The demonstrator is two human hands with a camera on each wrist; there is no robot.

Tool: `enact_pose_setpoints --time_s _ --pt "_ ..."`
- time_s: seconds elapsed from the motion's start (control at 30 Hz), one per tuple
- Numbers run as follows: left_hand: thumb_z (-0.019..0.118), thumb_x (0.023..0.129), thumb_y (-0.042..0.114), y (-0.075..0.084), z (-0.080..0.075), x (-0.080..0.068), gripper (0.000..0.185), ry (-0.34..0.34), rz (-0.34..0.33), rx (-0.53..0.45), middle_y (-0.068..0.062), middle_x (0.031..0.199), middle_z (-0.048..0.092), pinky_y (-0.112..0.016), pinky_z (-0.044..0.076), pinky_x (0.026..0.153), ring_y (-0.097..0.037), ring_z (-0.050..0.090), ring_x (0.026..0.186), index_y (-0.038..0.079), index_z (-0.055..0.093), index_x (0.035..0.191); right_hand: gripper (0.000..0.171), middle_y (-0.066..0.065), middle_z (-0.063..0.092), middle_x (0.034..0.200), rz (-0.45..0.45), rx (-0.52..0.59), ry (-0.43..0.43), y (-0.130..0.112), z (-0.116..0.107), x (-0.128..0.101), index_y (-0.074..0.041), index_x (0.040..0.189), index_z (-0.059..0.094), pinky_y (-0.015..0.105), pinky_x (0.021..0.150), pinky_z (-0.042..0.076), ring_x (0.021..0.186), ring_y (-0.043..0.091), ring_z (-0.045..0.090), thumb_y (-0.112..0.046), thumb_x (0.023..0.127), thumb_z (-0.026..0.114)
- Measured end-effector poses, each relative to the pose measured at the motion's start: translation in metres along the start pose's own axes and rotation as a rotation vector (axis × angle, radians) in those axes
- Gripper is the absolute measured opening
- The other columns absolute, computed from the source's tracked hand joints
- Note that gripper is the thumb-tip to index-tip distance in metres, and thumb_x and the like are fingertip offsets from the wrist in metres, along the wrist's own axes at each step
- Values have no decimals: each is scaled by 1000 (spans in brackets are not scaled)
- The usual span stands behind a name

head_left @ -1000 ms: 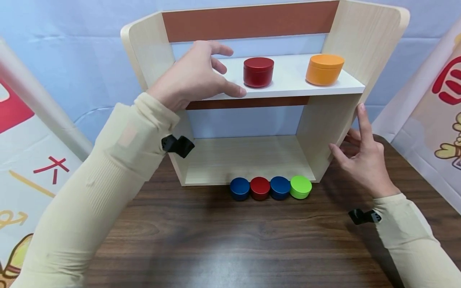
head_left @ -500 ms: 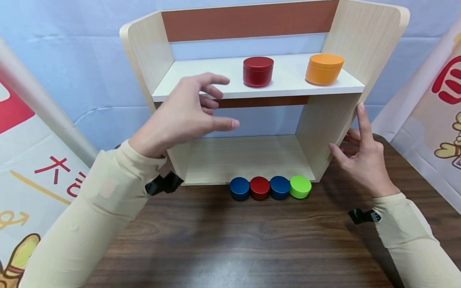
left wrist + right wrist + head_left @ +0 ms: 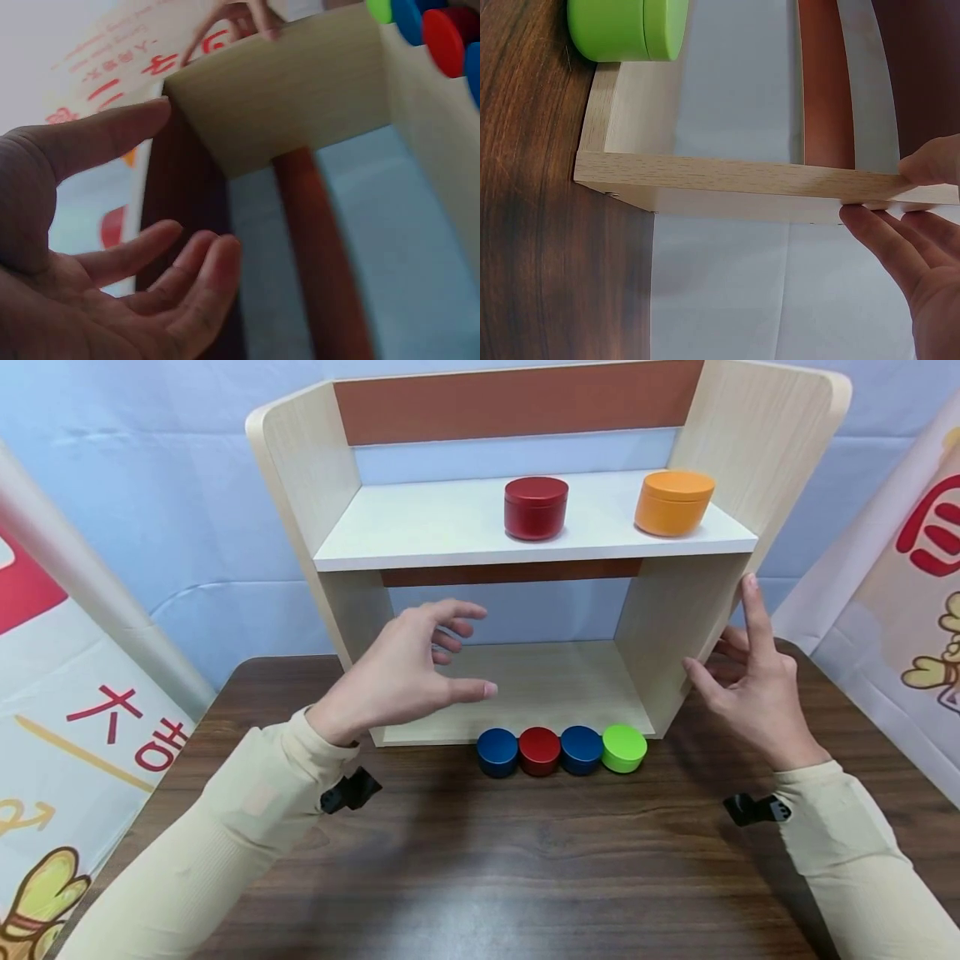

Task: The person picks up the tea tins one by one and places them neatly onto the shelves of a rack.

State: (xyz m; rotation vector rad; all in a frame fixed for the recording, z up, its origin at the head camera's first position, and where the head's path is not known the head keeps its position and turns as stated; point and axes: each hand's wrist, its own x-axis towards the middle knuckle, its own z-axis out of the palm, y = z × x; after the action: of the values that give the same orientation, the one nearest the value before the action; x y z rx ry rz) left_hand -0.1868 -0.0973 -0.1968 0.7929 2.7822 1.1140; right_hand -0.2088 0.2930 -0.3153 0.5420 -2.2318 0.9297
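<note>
My left hand (image 3: 408, 668) hovers before the lower opening of the small wooden shelf (image 3: 285, 485), thumb and fingers spread apart with nothing between them. On the right, my right hand (image 3: 757, 681) holds the shelf's side panel (image 3: 727, 174); the right wrist view shows the thumb on one side of its edge and fingers on the other. A red round tin (image 3: 536, 510) and an orange round tin (image 3: 673, 503) stand on the white upper board. Along the shelf's front base sit a blue tin (image 3: 497, 753), a red tin (image 3: 539, 752), another blue tin (image 3: 581, 750) and a green tin (image 3: 624, 748).
The shelf stands on a dark wooden table (image 3: 480, 860). Behind it hangs a pale blue cloth (image 3: 165, 502). Printed sheets, one of them a white sheet (image 3: 82, 760) on the left, flank the table on both sides.
My left hand has come down from beside the red tin on the upper board to the front of the lower opening. The right hand and the tins have stayed put.
</note>
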Motion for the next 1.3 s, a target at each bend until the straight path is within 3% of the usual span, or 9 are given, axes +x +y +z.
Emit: enact_pose_setpoints --time_s 0.13,0.57,0.8,1.3 --pt "86 82 21 -16 18 1 71 -40 1 -4 -12 130 58 -42 51 96 -27 57 113 8 53 144 115 36 60 128 -1 -8 -1 0 0 0 -10 162 8 4 79 44 103 -24 50 19 75 77" --pt "87 81 21 -65 72 5 71 -132 -82 4 -16 132 59 -45 53 93 -33 59 115 5 55 142 115 35 59 130 7 -8 -5 0 -1 1 -11 162 8 5 79 44 104 -24 49 18 75 77" --pt "88 80 21 -84 93 8 72 -156 -115 -8 -20 131 60 -48 53 93 -35 59 116 4 55 142 115 36 59 130 15 -15 -10 -1 -1 1 -12 162 7 4 79 44 103 -25 48 18 75 77" --pt "91 75 19 -96 119 10 73 -172 -125 30 -18 122 64 -44 51 96 -30 60 110 1 58 137 116 36 58 130 21 -9 -12 -1 -1 1 -12 162 7 4 78 44 103 -25 48 18 75 77"
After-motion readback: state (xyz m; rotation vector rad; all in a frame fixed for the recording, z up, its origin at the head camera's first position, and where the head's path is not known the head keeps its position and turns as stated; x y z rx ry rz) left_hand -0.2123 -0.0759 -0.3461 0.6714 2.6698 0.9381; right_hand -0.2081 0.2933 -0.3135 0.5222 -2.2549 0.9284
